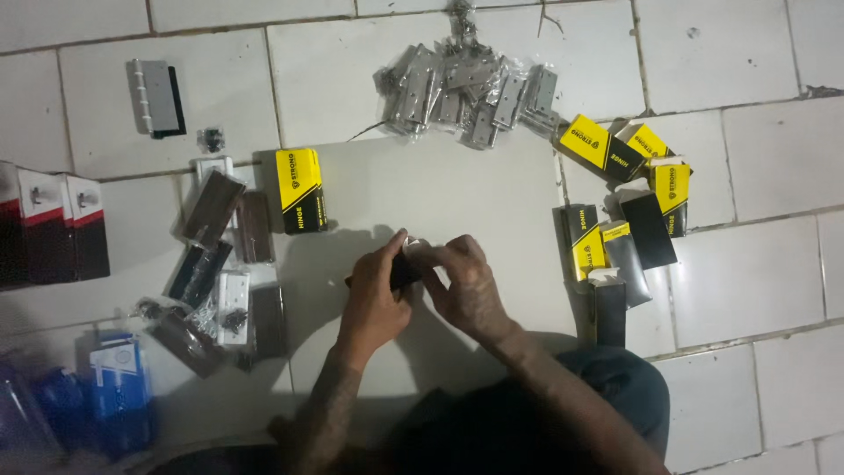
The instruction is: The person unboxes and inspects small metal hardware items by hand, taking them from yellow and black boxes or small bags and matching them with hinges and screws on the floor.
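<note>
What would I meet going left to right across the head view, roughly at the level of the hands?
Red-and-white boxes → brown hinges → upright yellow-and-black box → left hand → right hand → opened yellow-and-black boxes → bare floor tiles.

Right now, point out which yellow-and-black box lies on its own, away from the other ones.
The yellow-and-black box lying alone at the top-left corner of the white board. The other boxes sit clustered on the tiles off the board's right edge.

Rough count: two hands (422, 281), one yellow-and-black box standing alone (301, 191), around seven more in the cluster on the right (629, 211), two red-and-white boxes (61, 224), one heap of bagged silver hinges (470, 92), too tangled to count.
</note>
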